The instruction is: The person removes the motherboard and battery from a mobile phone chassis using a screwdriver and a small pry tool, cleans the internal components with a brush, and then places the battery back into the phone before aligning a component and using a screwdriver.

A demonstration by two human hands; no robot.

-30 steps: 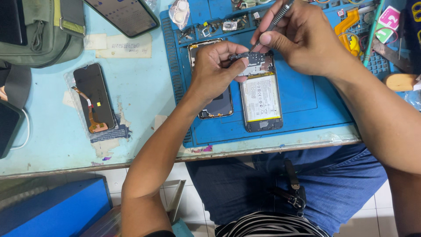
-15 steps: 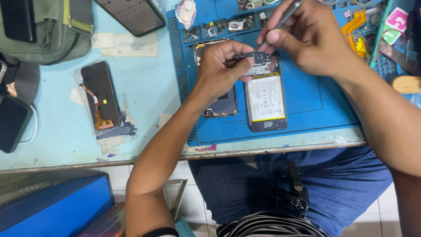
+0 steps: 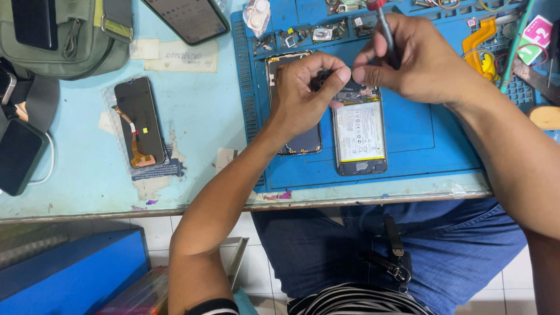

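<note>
Fingers of the left hand pinch a small dark part over the opened phone near the mat's far edge, steadying it, while the right hand clamps a screwdriver upright for downward pressure.

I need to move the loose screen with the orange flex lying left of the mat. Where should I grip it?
Take the screen by its two long edges near the top, coming from above. It lies flat, face down on the table, and the orange flex runs along its lower half, so a grip there would risk bending the flex.
</note>
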